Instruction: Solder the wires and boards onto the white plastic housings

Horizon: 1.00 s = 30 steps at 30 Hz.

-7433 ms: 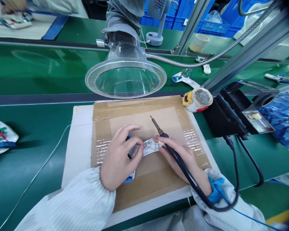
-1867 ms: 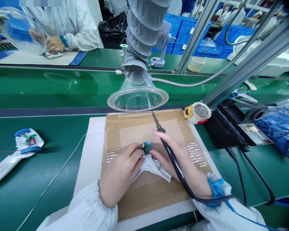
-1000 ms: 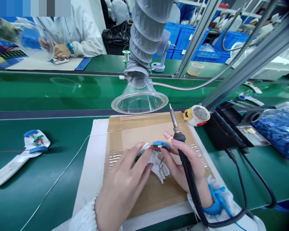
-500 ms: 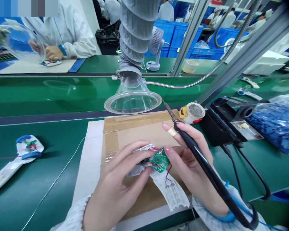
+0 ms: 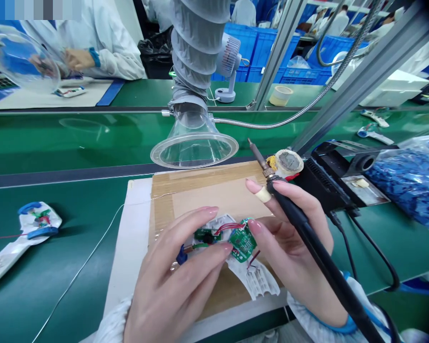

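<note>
My left hand (image 5: 175, 281) grips a small green circuit board (image 5: 205, 235) and a white plastic housing (image 5: 214, 224), with a blue plastic part (image 5: 181, 256) showing below its fingers. Red wires link that board to a round green circuit board (image 5: 243, 244), which the fingertips of my right hand (image 5: 289, 233) touch. That hand also holds a black soldering iron (image 5: 307, 228) like a pen, its bare tip (image 5: 253, 151) pointing away and clear of the boards. A white ribbed strip (image 5: 255, 281) hangs below the boards. A beige cot covers my right index finger.
Under my hands lies a taped cardboard mat (image 5: 214, 190). A black soldering station (image 5: 325, 178) and a tip-cleaner pot (image 5: 289, 163) stand to its right. A clear fume funnel (image 5: 193, 150) hangs above. A similar white device (image 5: 35, 228) lies left; a co-worker sits far left.
The device has been opened and turned, so its green boards and red wires now show. Both hands have risen toward me, and the iron's tip has swung to the far right of the mat.
</note>
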Tool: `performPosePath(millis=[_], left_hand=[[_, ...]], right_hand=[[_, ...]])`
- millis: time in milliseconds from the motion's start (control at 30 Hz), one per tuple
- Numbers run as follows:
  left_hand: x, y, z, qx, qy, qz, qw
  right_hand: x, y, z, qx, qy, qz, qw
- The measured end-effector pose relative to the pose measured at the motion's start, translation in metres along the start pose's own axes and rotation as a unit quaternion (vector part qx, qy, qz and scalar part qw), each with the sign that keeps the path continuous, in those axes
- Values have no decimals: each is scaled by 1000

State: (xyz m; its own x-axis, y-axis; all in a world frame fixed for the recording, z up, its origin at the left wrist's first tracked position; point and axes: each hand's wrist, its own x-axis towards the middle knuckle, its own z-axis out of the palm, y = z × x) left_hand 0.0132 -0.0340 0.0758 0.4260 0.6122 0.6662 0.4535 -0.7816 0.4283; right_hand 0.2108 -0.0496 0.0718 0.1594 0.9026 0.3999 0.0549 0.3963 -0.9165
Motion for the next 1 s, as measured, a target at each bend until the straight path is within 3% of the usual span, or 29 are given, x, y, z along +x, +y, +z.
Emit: performPosePath(millis=[400,667,1000], left_hand=[[2,-4,0,22,-4,19,1000],[3,-6,-1,22,-28,15,999],[5,-3,1,-33,-70,-45,996]], right_hand=[[-3,6,4,-64,35,-86,994],[-3,11,1,-96,22,-123,987],[-5,12,0,-99,18,-110,989]])
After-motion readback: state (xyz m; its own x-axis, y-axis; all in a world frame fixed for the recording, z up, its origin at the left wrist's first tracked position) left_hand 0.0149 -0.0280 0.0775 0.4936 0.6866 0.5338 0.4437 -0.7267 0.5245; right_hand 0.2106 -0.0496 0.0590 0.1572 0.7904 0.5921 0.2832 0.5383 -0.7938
